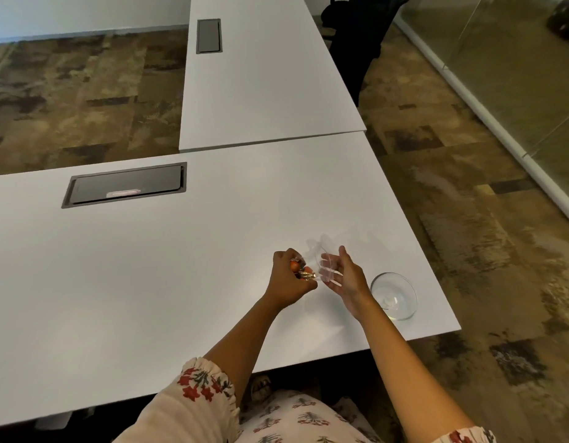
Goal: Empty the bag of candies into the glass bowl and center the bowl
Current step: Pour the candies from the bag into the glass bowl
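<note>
A clear plastic bag [321,257] is held up over the white table between both hands. My left hand [289,279] is closed around the bag's lower end, where several wrapped candies [304,272], orange and gold, are bunched. My right hand [343,276] holds the bag's upper, open part with its fingers partly spread. The glass bowl [394,295] stands to the right of my right hand, close to the table's right front corner, and looks see-through with nothing coloured inside.
The white table [180,266] has a dark cable hatch [126,185] at the back left. A second white table [264,75] adjoins at the back. The table's right edge runs just beyond the bowl. A black chair [356,33] stands far back.
</note>
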The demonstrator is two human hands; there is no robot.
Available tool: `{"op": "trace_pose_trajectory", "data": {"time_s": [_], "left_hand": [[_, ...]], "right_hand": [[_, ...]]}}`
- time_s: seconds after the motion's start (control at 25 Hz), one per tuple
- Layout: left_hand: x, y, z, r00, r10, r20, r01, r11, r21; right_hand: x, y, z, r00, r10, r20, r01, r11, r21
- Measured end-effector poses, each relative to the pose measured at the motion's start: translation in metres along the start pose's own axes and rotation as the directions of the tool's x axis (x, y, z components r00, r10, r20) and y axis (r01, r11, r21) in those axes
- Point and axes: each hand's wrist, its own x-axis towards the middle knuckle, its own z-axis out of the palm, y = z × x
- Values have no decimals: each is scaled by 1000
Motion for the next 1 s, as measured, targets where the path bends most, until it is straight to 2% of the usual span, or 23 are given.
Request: {"op": "trace_pose_trajectory", "data": {"time_s": [0.16, 0.32, 0.48, 0.64, 0.76, 0.88, 0.92, 1.0], "left_hand": [[7, 7, 27, 992, 67, 104, -79, 990, 119], [9, 19, 59, 977, 98, 192, -140, 965, 221], [9, 34, 95, 965, 81, 249, -134, 969, 206], [13, 45, 122, 941, -128, 314, 106, 991, 86], [17, 45, 132, 924, -205, 321, 229, 973, -38], [22, 45, 142, 877, -398, 268, 462, 851, -249], [23, 45, 145, 861, -440, 255, 504, 808, -305], [22, 46, 147, 858, -460, 228, 512, 799, -315]], "right_hand": [[4, 4, -31, 998, 56, 11, -57, 978, 202], [10, 6, -61, 998, 48, -47, -37, 978, 203], [12, 9, -95, 990, 79, -116, -62, 988, 143], [14, 15, -125, 991, 70, -110, -65, 997, 44], [19, 16, -141, 989, 31, -148, -25, 999, 46], [23, 17, -152, 990, 18, -139, -10, 998, 62], [25, 18, -155, 990, 16, -140, -7, 998, 61], [27, 20, -159, 988, 9, -152, -3, 999, 46]]}}
